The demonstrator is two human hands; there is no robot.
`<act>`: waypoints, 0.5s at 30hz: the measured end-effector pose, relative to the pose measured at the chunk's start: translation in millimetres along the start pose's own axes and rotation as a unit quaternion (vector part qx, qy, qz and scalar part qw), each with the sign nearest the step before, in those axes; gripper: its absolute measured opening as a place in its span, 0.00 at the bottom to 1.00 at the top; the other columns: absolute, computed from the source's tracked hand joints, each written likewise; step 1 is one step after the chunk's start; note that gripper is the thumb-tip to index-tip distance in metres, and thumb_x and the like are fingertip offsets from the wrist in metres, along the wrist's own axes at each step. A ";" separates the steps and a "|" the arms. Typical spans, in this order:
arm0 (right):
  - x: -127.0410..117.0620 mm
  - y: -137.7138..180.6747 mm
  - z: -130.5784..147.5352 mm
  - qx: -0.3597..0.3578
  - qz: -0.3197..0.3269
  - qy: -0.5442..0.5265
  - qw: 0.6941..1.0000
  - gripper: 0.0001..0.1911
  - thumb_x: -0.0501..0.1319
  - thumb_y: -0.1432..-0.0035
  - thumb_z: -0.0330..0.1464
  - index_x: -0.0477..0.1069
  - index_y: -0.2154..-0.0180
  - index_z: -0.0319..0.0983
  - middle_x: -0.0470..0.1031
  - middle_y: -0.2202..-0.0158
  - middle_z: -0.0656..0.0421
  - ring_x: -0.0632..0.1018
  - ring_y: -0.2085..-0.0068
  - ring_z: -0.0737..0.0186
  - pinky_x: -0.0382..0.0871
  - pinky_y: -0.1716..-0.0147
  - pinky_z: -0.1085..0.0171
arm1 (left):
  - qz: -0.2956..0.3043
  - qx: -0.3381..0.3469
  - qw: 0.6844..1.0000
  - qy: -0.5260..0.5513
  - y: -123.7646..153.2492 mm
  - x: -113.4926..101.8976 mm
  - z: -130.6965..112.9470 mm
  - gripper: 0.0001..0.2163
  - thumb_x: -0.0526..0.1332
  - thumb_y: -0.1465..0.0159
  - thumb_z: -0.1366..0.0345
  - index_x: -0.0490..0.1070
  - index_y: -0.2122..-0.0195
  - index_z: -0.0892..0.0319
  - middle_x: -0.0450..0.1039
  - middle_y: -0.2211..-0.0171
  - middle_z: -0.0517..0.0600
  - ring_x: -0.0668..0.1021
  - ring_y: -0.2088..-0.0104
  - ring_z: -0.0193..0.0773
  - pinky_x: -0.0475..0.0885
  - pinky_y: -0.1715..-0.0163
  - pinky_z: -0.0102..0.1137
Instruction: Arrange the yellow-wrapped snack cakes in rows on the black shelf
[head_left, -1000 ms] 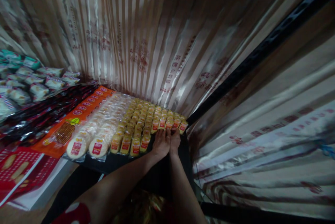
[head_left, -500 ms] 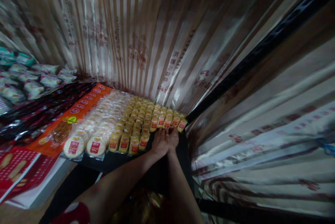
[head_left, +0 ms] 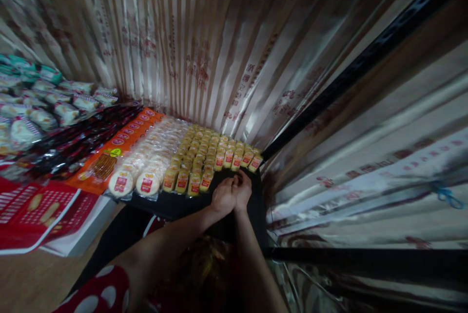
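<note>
My left hand (head_left: 223, 196) and my right hand (head_left: 243, 189) are pressed together, fingers curled, just in front of rows of small yellow snack packs with red labels (head_left: 204, 162) on a dark shelf (head_left: 175, 205). The hands sit slightly apart from the nearest packs at the right end of the rows. What the fingers hold, if anything, is hidden. To the left of the yellow packs lie rows of round white cakes in clear wrappers (head_left: 146, 171).
Orange packets (head_left: 109, 157), dark red packets (head_left: 73, 145) and white-green packs (head_left: 40, 108) lie further left. A red box (head_left: 40, 210) rests at the lower left. Striped shiny packaging (head_left: 219, 49) rises behind and to the right, crossed by a black rail (head_left: 365, 64).
My hands have drawn back a little from the front yellow packs and closed together. The view has shifted, with the shelf now higher in the picture.
</note>
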State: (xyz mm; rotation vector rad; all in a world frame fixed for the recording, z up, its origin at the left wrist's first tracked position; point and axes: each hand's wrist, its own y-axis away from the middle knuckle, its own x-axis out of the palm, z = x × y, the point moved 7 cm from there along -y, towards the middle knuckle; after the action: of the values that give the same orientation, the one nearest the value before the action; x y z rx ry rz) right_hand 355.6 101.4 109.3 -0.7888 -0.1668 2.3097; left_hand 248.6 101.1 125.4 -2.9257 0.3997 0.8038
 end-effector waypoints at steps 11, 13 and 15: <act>-27.5 130.1 29.4 -0.037 0.060 -0.082 0.994 0.16 0.49 0.45 0.31 0.71 0.59 0.39 0.72 0.61 0.55 0.75 0.63 0.62 0.69 0.61 0.61 | 0.052 0.143 0.988 0.026 124.9 -31.6 24.6 0.15 0.46 0.36 0.67 0.64 0.50 0.61 0.69 0.54 0.55 0.72 0.52 0.38 0.67 0.50 0.33; -26.6 162.8 29.0 -0.053 0.091 -0.073 0.992 0.15 0.49 0.45 0.30 0.72 0.60 0.40 0.74 0.61 0.55 0.75 0.59 0.61 0.69 0.59 0.60 | 0.086 0.153 0.984 0.018 154.3 -36.4 39.8 0.14 0.46 0.35 0.66 0.63 0.50 0.60 0.70 0.55 0.54 0.72 0.53 0.38 0.67 0.50 0.33; -20.7 194.9 27.1 -0.070 0.133 -0.066 0.986 0.16 0.49 0.46 0.30 0.72 0.61 0.40 0.75 0.61 0.55 0.75 0.58 0.60 0.69 0.57 0.60 | 0.101 0.166 0.981 0.010 180.7 -42.2 56.1 0.15 0.46 0.35 0.65 0.62 0.49 0.59 0.69 0.52 0.54 0.71 0.51 0.38 0.67 0.49 0.34</act>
State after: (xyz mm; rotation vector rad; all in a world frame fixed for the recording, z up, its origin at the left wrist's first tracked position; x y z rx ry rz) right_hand 241.6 -57.5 79.1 -0.7650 -0.3028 2.6289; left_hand 137.2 -55.1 97.1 -2.6119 0.7615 0.6524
